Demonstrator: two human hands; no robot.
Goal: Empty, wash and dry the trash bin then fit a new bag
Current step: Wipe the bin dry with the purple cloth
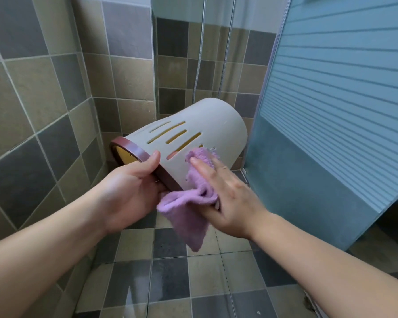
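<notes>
Drying looks to be the step in hand: the trash bin [207, 125] is held up in the air on its side, over the tiled floor [170, 271] of a shower corner, with its base pointing away toward the wall and its mouth turned toward the left. No rubbish shows through the mouth or the slots, so the emptying seems done, and since a cloth is on it and no water is running, the washing is probably done too. What is left, as I judge it, is to finish wiping, perhaps the inside as well, and then fit a new bag; no bag is anywhere in view.

The left hand [133, 189] grips the bin at its rim [133, 149], thumb on top against the outer wall and the other fingers curled under the edge. The right hand [230, 196] lies with straight fingers on a purple cloth [193, 203], pressing its upper part against the bin's side, while the thumb seems to pin a fold below. The rest of the cloth hangs loose beneath both hands.

The bin is a pale grey plastic tub with rounded shoulders at the base, a dark red band around the mouth, rows of narrow slots cut in the wall, and a yellowish inside showing through them. Whether the surface is wet I cannot tell.
</notes>
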